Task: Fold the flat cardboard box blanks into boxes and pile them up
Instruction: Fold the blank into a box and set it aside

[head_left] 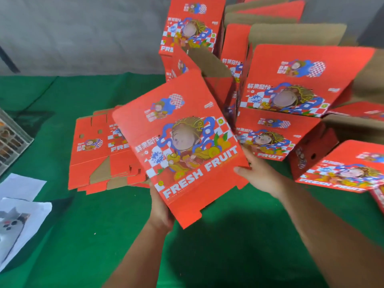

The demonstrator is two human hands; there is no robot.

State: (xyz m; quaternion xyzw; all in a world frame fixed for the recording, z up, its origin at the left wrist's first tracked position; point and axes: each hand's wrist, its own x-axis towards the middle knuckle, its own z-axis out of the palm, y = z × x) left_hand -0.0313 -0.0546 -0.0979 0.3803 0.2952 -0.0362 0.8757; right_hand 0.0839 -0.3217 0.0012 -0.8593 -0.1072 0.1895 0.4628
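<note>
Covering the table, green cloth (83, 235) meets a grey wall (83, 34); both hands, apart, grip a red box (178, 146).

Open green desk (104, 235) at my six and seven lets my hands pass. Folded boxes (291, 96) wall off twelve through three, flat blanks (97, 159) lie at ten, papers (22, 206) at eight.

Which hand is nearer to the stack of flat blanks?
Left. The left hand holds the box just beside the stack of flat blanks; the right hand is farther away.
</note>
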